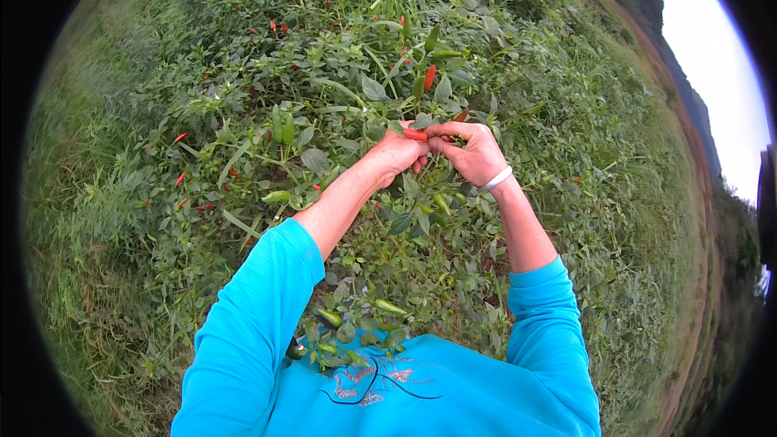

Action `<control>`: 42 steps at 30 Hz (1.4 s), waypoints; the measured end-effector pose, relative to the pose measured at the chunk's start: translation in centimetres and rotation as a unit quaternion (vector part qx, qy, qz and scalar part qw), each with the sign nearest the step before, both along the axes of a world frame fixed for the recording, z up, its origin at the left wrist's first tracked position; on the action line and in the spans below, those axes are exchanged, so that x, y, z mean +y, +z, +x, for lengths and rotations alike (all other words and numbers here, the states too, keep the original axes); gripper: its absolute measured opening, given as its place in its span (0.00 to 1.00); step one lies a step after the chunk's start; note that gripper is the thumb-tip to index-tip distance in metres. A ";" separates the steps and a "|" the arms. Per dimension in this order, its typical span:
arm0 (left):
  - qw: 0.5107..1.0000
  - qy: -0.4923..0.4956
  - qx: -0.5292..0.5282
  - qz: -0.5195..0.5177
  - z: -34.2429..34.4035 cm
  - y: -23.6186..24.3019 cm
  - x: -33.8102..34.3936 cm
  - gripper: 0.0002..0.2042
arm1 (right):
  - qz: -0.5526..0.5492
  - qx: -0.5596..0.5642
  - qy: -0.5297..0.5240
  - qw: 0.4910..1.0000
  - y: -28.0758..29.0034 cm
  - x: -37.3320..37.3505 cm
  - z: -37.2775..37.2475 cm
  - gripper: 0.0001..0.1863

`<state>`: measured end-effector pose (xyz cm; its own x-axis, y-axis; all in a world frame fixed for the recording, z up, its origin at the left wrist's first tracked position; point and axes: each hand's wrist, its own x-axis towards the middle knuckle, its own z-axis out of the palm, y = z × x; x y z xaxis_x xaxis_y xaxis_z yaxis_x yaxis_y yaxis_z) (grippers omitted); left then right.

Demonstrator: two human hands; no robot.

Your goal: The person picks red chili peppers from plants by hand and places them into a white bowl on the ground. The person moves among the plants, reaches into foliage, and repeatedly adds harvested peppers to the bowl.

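My left hand is closed with its fingers curled, and a red chili pepper shows along its upper edge. Against the right end of that pepper, my right hand pinches with thumb and forefinger; a bit of red shows between its fingers. The fingertips of both hands meet among the leaves of a chili plant, so part of the grip is hidden. Just beyond the right knuckles a darker red pepper sticks out. Farther up, a bright red pepper hangs next to a green pepper.
Dense chili plants surround my arms, with several small red peppers scattered at the left. Green peppers hang left of my hands. Near my chest, a leafy branch with green peppers touches my blue shirt. Tall grass grows at the far left.
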<state>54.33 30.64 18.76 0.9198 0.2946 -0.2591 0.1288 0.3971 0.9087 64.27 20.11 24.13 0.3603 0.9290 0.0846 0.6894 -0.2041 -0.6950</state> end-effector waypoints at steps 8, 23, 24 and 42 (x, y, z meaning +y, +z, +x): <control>0.998 0.016 -0.059 0.009 -1.1 -1.1 -1.0 0.07 | -0.019 -0.093 0.025 0.995 2.0 -1.7 -1.8 0.10; 0.986 0.068 -0.120 0.093 -1.5 -4.9 -2.5 0.11 | 0.016 -0.072 -0.031 0.997 9.7 -0.2 -2.2 0.12; 0.973 0.080 -0.159 0.150 -1.3 -5.5 -2.5 0.10 | -0.005 -0.085 -0.022 0.996 9.3 0.4 -2.1 0.13; 0.973 0.087 -0.176 0.119 -1.7 -4.1 -2.4 0.10 | -0.048 0.539 -0.114 0.833 6.4 -0.1 -2.5 0.07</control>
